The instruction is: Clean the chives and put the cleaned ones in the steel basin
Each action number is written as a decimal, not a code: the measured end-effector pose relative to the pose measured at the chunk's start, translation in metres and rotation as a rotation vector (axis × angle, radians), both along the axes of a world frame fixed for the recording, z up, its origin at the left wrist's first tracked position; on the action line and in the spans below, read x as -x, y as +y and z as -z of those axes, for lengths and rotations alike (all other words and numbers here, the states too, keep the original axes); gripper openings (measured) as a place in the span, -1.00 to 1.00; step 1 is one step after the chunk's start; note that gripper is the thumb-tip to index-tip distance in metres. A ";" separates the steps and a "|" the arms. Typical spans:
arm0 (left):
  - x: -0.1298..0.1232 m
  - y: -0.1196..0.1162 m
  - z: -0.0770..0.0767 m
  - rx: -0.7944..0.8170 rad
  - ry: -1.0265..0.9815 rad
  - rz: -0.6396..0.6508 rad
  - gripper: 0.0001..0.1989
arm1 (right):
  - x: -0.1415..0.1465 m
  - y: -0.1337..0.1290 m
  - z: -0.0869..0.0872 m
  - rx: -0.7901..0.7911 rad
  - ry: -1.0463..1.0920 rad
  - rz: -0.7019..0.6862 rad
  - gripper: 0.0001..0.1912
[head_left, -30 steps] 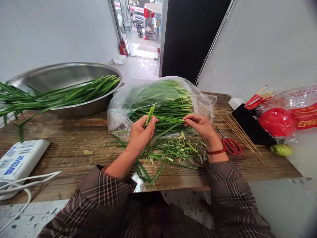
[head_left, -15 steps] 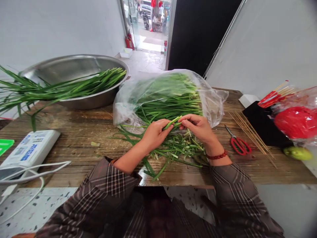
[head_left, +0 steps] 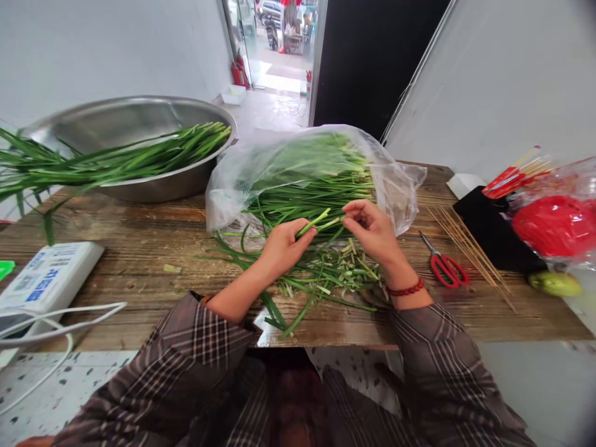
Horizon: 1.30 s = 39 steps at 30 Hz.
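My left hand [head_left: 285,244] is closed round a few garlic chive stalks [head_left: 319,220], their pale ends pointing right. At those ends my right hand [head_left: 370,230] has its thumb and fingers curled together; anything pinched there is too small to make out. Behind both hands a clear plastic bag [head_left: 395,186] holds a thick bunch of garlic chives [head_left: 321,189]. Under my hands lies a heap of loose leaves and trimmings [head_left: 335,273]. To the left, more garlic chives [head_left: 153,152] lie in a large steel basin [head_left: 162,186], leaves hanging over its rim.
Red-handled scissors [head_left: 447,268] and thin bamboo sticks [head_left: 470,254] lie on the wooden table [head_left: 153,310] to the right. Beyond them are a black box [head_left: 498,236] and a red plastic-wrapped bundle [head_left: 556,226]. A white box [head_left: 49,273] with cables [head_left: 88,316] sits at left.
My right hand has drawn slightly up and away from my left, and the stalk ends now show spread apart between them. The view has shifted slightly.
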State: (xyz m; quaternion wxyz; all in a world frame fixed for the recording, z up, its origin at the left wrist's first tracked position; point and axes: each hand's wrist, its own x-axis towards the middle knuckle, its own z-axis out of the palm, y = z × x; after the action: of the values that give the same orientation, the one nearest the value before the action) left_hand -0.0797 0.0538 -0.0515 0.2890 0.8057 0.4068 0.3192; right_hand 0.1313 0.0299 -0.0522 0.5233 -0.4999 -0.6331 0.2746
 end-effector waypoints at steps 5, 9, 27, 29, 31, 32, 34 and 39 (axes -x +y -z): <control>0.002 0.003 0.002 -0.015 -0.016 -0.037 -0.70 | -0.021 -0.006 -0.014 0.111 -0.098 -0.128 -0.80; 0.002 0.002 0.003 -0.042 -0.026 -0.015 -0.68 | -0.015 -0.010 -0.021 0.052 -0.220 -0.282 -0.70; 0.003 -0.005 0.007 -0.346 0.226 0.064 -0.78 | 0.018 -0.003 0.009 0.068 -0.099 -0.027 -0.80; 0.004 -0.006 0.006 -0.420 0.307 0.078 -0.79 | 0.019 -0.001 0.012 0.134 -0.001 -0.012 -0.75; 0.005 -0.006 0.005 -0.451 0.339 0.086 -0.79 | 0.016 0.002 0.013 0.170 0.115 0.042 -0.69; 0.006 -0.005 0.005 -0.457 0.339 0.084 -0.78 | 0.013 0.003 0.012 0.174 0.176 0.078 -0.66; 0.007 -0.004 0.006 -0.454 0.314 0.058 -0.78 | 0.006 0.004 0.008 0.163 0.272 0.129 -0.62; 0.006 0.001 0.008 -0.293 0.054 -0.055 -0.77 | -0.008 -0.003 -0.007 0.126 0.117 0.040 -0.54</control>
State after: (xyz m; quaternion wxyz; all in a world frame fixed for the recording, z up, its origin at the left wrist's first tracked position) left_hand -0.0859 0.0545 -0.0594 0.1483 0.8360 0.3854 0.3613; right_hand 0.1391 0.0270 -0.0448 0.5323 -0.5273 -0.5728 0.3324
